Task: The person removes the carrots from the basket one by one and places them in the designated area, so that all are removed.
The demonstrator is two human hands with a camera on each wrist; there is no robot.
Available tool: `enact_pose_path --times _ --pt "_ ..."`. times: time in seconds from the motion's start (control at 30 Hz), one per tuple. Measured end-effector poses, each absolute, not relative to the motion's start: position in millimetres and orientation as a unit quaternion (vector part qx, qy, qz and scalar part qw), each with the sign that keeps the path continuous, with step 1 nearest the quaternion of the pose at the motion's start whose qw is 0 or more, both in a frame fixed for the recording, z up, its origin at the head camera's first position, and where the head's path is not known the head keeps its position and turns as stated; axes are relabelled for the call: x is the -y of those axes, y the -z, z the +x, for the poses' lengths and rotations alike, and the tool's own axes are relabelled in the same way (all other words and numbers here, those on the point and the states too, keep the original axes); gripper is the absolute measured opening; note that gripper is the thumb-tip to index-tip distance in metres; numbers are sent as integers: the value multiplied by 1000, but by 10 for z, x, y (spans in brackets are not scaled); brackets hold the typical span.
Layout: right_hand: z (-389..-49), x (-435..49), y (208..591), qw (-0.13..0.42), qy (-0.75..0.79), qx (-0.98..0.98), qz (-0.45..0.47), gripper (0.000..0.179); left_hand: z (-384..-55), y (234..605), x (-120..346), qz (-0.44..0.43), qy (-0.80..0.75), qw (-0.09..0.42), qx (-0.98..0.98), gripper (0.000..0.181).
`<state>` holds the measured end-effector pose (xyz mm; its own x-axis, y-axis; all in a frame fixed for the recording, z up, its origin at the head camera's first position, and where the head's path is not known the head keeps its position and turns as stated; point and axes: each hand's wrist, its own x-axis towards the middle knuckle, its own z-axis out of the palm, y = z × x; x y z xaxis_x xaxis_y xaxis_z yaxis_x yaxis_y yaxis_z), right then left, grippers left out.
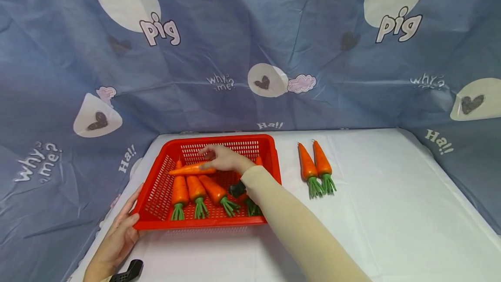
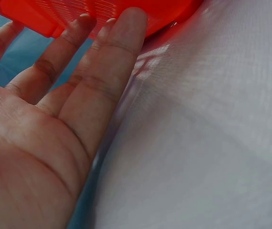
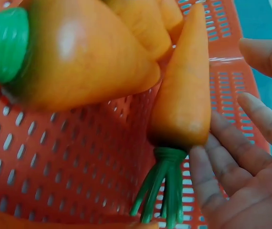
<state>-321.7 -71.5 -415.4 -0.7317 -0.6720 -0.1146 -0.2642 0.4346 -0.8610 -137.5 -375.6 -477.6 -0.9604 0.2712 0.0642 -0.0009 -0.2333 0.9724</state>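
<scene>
A red plastic basket (image 1: 195, 224) with slotted walls holds several orange carrots with green stem ends. One carrot (image 1: 189, 169) lies crosswise over the tops of others in its left part. My right hand (image 1: 225, 159) is over the basket at this crosswise carrot. In the right wrist view, the fingers are spread and relaxed, with fingertips beside a carrot (image 3: 183, 100) and its green stems (image 3: 167, 186). My left hand (image 1: 119, 236) rests against the basket's front left corner. Its fingers (image 2: 95, 102) stretch out nearly straight to the red wall in the left wrist view.
Two more carrots (image 1: 307, 164) lie side by side on the white tablecloth (image 1: 391, 212), right of the basket. A blue printed curtain (image 1: 332, 55) hangs behind the table and along its sides. My right forearm (image 1: 297, 225) crosses the basket's front right corner.
</scene>
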Motion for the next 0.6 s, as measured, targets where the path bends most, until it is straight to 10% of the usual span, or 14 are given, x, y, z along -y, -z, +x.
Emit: enact_pose_path --times 0.6 --pt "-3203 729 4198 215 381 -848 -298 51 -1367 4785 3748 100 -769 82 -625 64"
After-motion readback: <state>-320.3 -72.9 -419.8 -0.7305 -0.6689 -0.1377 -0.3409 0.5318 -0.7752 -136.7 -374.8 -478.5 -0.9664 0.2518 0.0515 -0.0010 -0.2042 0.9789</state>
